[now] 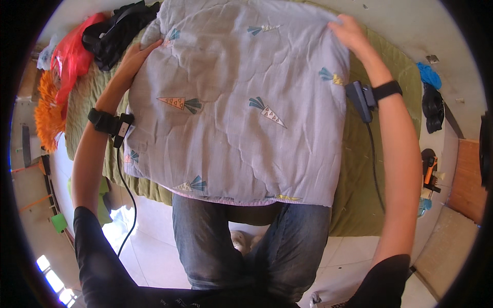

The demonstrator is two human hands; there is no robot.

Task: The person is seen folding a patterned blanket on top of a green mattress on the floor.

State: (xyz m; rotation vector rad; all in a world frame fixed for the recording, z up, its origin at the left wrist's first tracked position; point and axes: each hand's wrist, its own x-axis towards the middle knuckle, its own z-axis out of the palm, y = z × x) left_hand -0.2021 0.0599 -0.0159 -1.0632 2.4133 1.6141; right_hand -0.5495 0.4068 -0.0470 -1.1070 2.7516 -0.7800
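Note:
A grey-lilac quilt (231, 142) with a carrot pattern is spread in front of me, its near edge with pink trim lying over my knees. My left hand (138, 57) is at the quilt's upper left edge, thumb on top and the other fingers hidden beneath or behind the fabric. At the upper right corner my right hand (346, 32) pinches the quilt's edge between thumb and fingers. Each wrist wears a black strap with a small cabled device. Under the quilt lies a green quilted cover (362, 154).
At the upper left are a black bag (115, 34), a red plastic bag (73, 57) and an orange fluffy thing (50, 111). Beyond the right side lie a blue plastic bag (429, 75), black shoes (432, 109) and an orange-and-black tool (430, 169). Cables hang from both wrist devices.

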